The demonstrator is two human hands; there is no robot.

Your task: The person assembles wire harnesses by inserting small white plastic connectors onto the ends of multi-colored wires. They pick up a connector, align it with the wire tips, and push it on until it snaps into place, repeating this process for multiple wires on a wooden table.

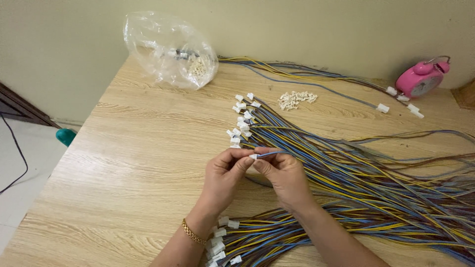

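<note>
- While both hands meet near the middle of the worktop (123, 163), the left hand (225, 173) is pinched shut on a small white connector (253, 156); the right hand (282, 173) is pinched shut on the wire (269, 154) just behind it.
- Connector sits at the wire's end, between the fingertips of the two hands, just above the surface.
- Wire: thin, light, limp; likely flops if held far back, so grip close to the tip, as the right hand does.
- Connector: tiny hard plastic, probably slick and easy to drop; best pinched on its flat sides with fingertips.
- Wire bundle (376, 183) fans off toward the right edge; its capped ends (241, 118) lie just beyond the hands.
- Second bundle (257, 237) lies at the near edge, between the forearms.
- Loose connector pile (296, 99) lies toward the far edge; clear bag (170, 49) at the far left corner; pink clock (421, 79) at the far right.
</note>
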